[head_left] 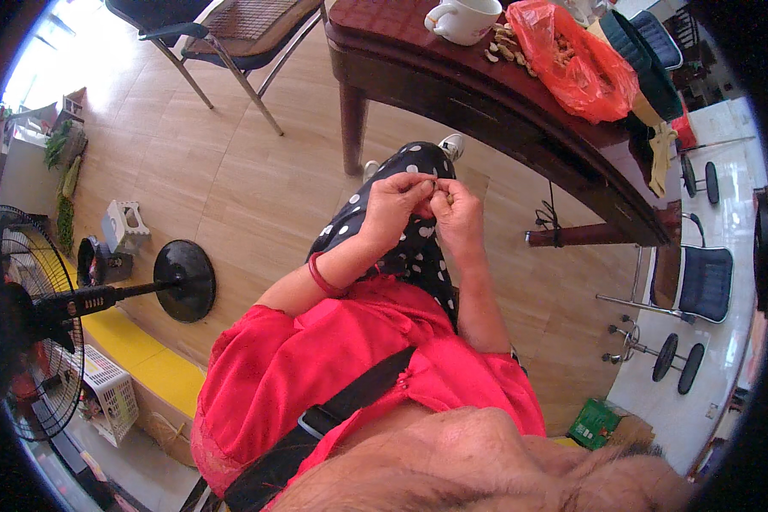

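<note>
Brownish, as far as its colour could be made out, was the small piece (436,184) that you held up at your fingertips. Little of it showed: only a dull sliver came into sight where thumbs and forefingers met, so its full outline, its texture and whether it was whole or broken could not be told. It was raised above your lap, over the black trousers (414,160) with white dots, and well apart from the bench (380,26).

Your left hand (395,207) had its fingers curled, with thumb and forefinger drawn together at the piece. Your right hand (461,220) faced it in a similar close pinch, the tips of both meeting or nearly so. Neither was spread; whether anything more lay inside the curled palms, you could not tell from this view.

On the bench, dark red-brown and glossy, lay a loose heap of nuts in shells (505,44), pale tan, longish and rough-looking, just beside a thin red plastic bag (589,90). The bag was crumpled and open, with more tan-brown pieces showing inside. A white cup (465,19) with a handle stood on the heap's other side.
</note>
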Tool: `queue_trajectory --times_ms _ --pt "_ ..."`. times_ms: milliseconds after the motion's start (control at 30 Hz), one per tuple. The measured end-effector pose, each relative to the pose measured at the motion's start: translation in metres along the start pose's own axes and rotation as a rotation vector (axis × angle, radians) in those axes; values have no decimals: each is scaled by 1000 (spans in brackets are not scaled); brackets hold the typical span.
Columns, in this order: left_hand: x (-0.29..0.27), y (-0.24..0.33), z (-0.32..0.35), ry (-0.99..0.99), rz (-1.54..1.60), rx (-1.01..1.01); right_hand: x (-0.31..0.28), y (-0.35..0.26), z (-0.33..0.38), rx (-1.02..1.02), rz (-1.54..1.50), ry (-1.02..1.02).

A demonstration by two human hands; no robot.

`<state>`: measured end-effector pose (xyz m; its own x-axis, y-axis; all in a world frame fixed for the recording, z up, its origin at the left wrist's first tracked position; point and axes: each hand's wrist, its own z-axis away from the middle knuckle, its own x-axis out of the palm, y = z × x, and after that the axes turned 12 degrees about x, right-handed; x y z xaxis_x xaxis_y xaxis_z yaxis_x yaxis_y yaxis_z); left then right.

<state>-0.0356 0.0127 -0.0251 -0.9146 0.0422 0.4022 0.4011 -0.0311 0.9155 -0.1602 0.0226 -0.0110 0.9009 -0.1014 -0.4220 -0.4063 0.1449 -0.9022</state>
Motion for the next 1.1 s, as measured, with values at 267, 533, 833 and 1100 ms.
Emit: queue_trajectory --times_ms 267,533,833,1100 --pt "-8 -1 -7 -73 428 -282 -16 2 -5 -16 -92 -76" --pt "-19 -32 -15 -123 756 -381 -21 -2 -2 -455 273 -99" --pt "-20 -37 -14 -149 698 -393 -27 7 -2 -461 317 -62" --pt "-15 -32 -13 -129 590 -371 -16 7 0 24 191 -30"
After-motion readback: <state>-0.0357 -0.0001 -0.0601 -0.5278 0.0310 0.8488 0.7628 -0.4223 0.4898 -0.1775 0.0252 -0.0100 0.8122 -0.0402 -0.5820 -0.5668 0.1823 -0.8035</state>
